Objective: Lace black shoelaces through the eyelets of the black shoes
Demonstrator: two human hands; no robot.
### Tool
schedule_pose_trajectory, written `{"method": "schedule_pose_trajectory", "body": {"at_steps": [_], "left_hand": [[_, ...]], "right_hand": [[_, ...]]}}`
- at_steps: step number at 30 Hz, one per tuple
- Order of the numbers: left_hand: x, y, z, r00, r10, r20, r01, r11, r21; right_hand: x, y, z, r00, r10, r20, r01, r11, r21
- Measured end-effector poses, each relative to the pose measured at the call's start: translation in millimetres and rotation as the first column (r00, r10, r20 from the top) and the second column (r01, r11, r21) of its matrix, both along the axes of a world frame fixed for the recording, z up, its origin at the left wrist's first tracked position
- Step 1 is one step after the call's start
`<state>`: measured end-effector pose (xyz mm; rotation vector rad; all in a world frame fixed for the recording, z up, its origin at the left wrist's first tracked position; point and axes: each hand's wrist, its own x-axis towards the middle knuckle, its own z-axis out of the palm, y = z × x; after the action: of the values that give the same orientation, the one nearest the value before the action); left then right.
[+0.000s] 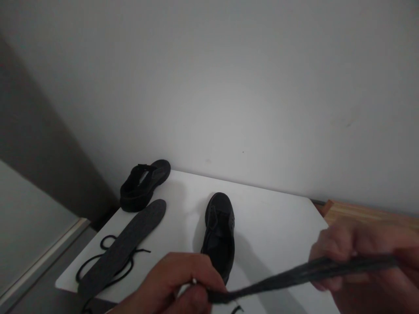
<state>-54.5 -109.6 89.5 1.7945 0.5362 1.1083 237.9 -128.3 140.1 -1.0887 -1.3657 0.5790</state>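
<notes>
My left hand (173, 283) and my right hand (356, 257) hold the two ends of a dark insole (294, 272), seen edge-on and blurred, stretched between them above the white table (278, 218). Just beyond my left hand a black shoe (220, 233) stands on the table, its toe pointing away. A second black shoe (144, 184) sits at the far left corner. A grey insole (126, 242) lies flat on the left part, on top of a loose black lace (108, 242).
A plain white wall rises right behind the table. A wooden surface (369, 214) adjoins the table's right edge. To the left the table edge drops to a grey floor (42, 288) and a dark wall section.
</notes>
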Motion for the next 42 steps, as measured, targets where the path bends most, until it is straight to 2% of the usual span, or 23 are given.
{"method": "schedule_pose_trajectory", "body": {"at_steps": [3,6,8,12,16,18,20,22,23,25,27,30,33,35,39,42], "left_hand": [[-19,9,1.3,0.982,0.186,0.043,-0.182,0.980,-0.077],[-30,19,8.4,0.931,0.345,0.122,-0.336,0.937,-0.094],[-32,24,15.0,0.876,0.433,0.211,-0.413,0.901,-0.134],[-34,34,23.9,0.760,0.537,0.368,-0.487,0.844,-0.226],[-40,50,14.1,0.654,0.643,0.399,-0.581,0.765,-0.279],[-47,57,2.4,0.650,0.686,0.326,-0.621,0.727,-0.292],[-54,63,-10.4,0.657,0.743,0.129,-0.697,0.663,-0.274],[-63,66,-22.1,0.622,0.774,-0.115,-0.782,0.606,-0.147],[-67,67,-27.2,0.595,0.773,-0.219,-0.798,0.601,-0.047],[-75,67,-36.7,0.545,0.749,-0.376,-0.758,0.632,0.159],[-81,67,-46.1,0.513,0.695,-0.504,-0.663,0.693,0.281],[-86,64,-61.4,0.500,0.581,-0.642,-0.521,0.794,0.313],[-88,59,-76.4,0.491,0.516,-0.702,-0.410,0.848,0.336],[-89,59,-83.8,0.458,0.534,-0.711,-0.357,0.843,0.403],[-88,62,-85.6,0.382,0.655,-0.652,-0.299,0.755,0.583],[-77,59,-74.0,0.421,0.704,-0.572,-0.279,0.700,0.657]], "right_hand": [[-21,3,0.4,0.988,0.135,-0.069,-0.139,0.988,-0.061],[-35,6,-5.8,0.955,0.294,-0.032,-0.293,0.925,-0.241],[-39,8,-13.4,0.929,0.368,-0.039,-0.361,0.882,-0.304],[-40,14,-28.4,0.919,0.393,-0.036,-0.381,0.859,-0.341],[-37,18,-38.7,0.934,0.356,-0.016,-0.337,0.866,-0.369],[-34,18,-43.5,0.940,0.342,-0.009,-0.318,0.863,-0.391],[-30,18,-48.6,0.943,0.334,0.000,-0.304,0.859,-0.411],[-28,18,-53.9,0.944,0.329,0.020,-0.290,0.857,-0.426],[-28,18,-56.5,0.943,0.330,0.030,-0.286,0.857,-0.428],[-29,20,-61.3,0.940,0.338,0.055,-0.283,0.857,-0.430],[-31,23,-65.2,0.933,0.347,0.098,-0.275,0.860,-0.429],[-36,29,-69.2,0.921,0.337,0.193,-0.238,0.882,-0.406],[-42,36,-71.7,0.907,0.302,0.295,-0.197,0.920,-0.338],[-47,39,-73.2,0.878,0.288,0.382,-0.190,0.943,-0.273],[-61,46,-76.9,0.737,0.284,0.614,-0.184,0.957,-0.223],[-74,53,-80.0,0.575,0.238,0.782,-0.099,0.970,-0.223]]}}
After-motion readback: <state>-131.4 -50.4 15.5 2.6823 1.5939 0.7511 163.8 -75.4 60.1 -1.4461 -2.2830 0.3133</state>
